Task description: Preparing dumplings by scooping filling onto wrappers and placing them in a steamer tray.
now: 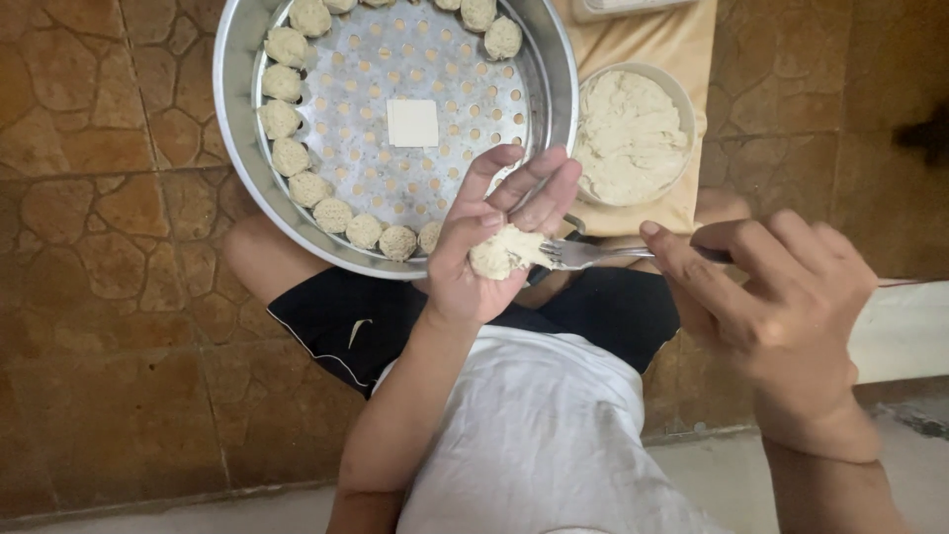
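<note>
At mid-frame the left hand [484, 252] lies palm up, fingers loosely open, cradling a ragged pale lump of filling [504, 251]; the right hand [771, 307], lower right, grips a slim metal fork [583, 254] touching it. Beyond, upper left, a round perforated steel steamer tray [237, 129] holds a ring of small rough dumplings [297, 148], and a white bowl [682, 99] brims with pasty filling.

A home floor is serving as a kitchen: stone-patterned tiles [109, 227] are lying under a perforated steamer tray [237, 59] and bowl of filling [682, 99].

pale dough lump [504, 252] on fork [583, 254] tines
</note>
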